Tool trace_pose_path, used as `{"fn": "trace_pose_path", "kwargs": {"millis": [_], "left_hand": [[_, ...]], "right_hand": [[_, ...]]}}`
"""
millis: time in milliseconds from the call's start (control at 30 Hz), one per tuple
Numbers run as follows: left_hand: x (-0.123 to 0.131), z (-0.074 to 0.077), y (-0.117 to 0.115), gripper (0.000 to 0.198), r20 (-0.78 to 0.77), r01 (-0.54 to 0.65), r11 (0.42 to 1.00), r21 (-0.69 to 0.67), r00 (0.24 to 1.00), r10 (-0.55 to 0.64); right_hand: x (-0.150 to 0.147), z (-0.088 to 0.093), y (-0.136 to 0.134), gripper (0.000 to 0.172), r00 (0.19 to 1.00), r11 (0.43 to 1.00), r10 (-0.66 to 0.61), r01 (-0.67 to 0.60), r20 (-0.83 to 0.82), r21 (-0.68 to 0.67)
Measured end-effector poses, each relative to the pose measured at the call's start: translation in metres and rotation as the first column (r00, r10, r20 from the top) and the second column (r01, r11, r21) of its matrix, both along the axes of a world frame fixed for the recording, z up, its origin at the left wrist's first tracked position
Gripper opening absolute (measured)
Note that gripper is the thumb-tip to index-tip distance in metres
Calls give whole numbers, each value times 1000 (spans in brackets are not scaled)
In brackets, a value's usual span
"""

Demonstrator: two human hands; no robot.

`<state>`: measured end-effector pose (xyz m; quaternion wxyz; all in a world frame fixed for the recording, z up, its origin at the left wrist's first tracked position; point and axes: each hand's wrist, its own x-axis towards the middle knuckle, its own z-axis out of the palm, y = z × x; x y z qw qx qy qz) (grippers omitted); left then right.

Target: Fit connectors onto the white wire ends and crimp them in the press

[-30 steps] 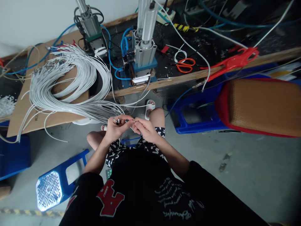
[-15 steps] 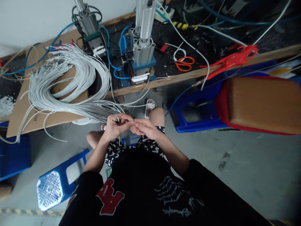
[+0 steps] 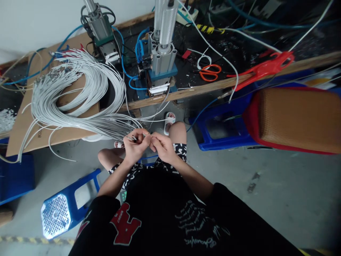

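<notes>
A thick bundle of white cables (image 3: 87,122) curls over the bench, and its near ends run down to my hands in front of my lap. My left hand (image 3: 135,146) is closed around some of these cable ends, with dark tips poking out between the fingers. Pressed against it from the right, my right hand (image 3: 163,145) is pinched at the fingertips, where a cable's end appears to be. That small end is mostly hidden by the fingers.
Two pneumatic presses (image 3: 162,58) stand on the dark bench. Orange-handled scissors (image 3: 210,73) and a red plier-like tool (image 3: 266,69) lie to their right. Cardboard (image 3: 23,137) sits under the cables. A blue stool (image 3: 57,213) is at lower left, a brown-cushioned seat (image 3: 298,119) at right.
My hands stay together but have turned: the right hand's knuckles have come up and its fingertips now pinch more upright. The left fingers have curled slightly. The cable bundle has barely shifted.
</notes>
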<state>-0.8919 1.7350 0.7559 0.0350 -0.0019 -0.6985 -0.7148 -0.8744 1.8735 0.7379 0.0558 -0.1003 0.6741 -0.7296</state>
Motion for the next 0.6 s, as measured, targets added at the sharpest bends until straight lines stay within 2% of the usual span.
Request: {"fn": "trace_pose_path", "kwargs": {"millis": [67, 167, 267, 367, 433, 467, 600], "left_hand": [[-3, 2, -3, 23, 26, 60, 997, -43, 998, -59], [-9, 10, -14, 14, 24, 178, 959, -218, 984, -177], [-12, 19, -25, 9, 21, 258, 867, -426, 961, -276], [-13, 25, -32, 12, 26, 308, 766, -564, 934, -356], [-15, 26, -34, 13, 37, 331, 675, -659, 911, -411], [-15, 26, -35, 14, 57, 348, 611, -711, 895, -443], [-21, 26, -37, 20, 222, 434, 290, -853, 804, -551]], "right_hand": [[-1, -1, 3, 41, 996, 993, -7, 18, -87, 119], [-7, -1, 11, 40, 976, 953, 37, 29, -213, 301], [-12, -1, 19, 39, 956, 882, 129, 11, -264, 471], [-14, -3, 23, 38, 940, 815, 212, -18, -268, 579], [-14, -5, 24, 37, 930, 773, 260, -38, -262, 633], [-14, -6, 24, 37, 923, 748, 288, -50, -256, 662], [-16, -9, 26, 29, 883, 626, 421, -115, -209, 772]]}}
